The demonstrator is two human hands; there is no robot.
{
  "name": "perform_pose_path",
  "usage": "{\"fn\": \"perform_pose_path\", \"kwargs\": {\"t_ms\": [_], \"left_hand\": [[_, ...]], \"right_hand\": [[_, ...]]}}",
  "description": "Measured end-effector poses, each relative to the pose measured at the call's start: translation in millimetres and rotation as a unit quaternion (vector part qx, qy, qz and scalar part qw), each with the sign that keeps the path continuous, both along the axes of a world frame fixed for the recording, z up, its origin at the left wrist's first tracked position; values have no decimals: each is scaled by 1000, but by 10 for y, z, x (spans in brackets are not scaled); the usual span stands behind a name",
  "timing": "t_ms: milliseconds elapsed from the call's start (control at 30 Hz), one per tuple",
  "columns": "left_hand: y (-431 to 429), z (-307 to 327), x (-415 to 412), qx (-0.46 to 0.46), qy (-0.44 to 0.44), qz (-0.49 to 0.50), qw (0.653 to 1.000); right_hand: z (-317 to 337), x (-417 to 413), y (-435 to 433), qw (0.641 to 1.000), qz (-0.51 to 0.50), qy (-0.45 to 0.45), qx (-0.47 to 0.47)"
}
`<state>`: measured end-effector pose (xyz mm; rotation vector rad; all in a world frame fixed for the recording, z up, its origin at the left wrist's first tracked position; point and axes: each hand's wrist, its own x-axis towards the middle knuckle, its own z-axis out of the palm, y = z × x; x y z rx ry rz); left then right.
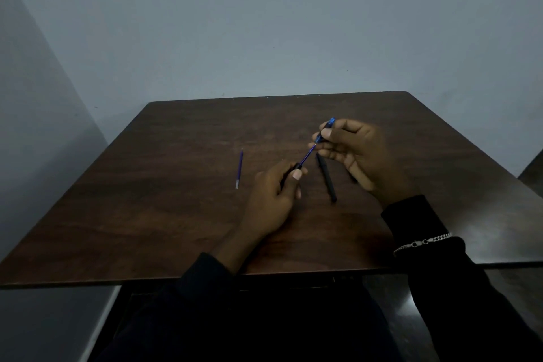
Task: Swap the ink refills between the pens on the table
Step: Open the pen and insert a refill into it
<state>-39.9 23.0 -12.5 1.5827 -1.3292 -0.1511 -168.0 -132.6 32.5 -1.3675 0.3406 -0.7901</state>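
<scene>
blue pen (pixel 316 145) between both hands' fingers (pixel 324 134)

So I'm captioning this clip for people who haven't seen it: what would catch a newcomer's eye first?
Probably the two hands raised over the middle of the dark wooden table, the left hand and right hand together holding a blue pen that looks partly pulled apart. Next, the loose purple refill lying alone to their left, and a black pen lying beneath the right hand.
</scene>
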Motion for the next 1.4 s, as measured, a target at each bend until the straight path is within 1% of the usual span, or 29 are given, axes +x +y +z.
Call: {"fn": "perform_pose_path", "kwargs": {"t_ms": [333,567,1000,1100,1267,1400], "left_hand": [[3,-1,1,6,5,0,1000],[3,5,-2,8,2,-2,1000],[24,23,-21,-1,1,3,1000],[21,22,-20,0,-2,2,1000],[31,21,-20,-11,-24,5,1000],[33,6,-14,-10,-37,9,999]], "right_hand": [[17,-19,15,1000,9,-12,11],[-10,-21,3,1000,14,7,-8],[-181,74,101,998,57,-8,-30],[-211,81,109,997,41,-5,-60],[-252,67,107,994,54,20,-87],[-278,62,99,992,53,24,-109]]}}
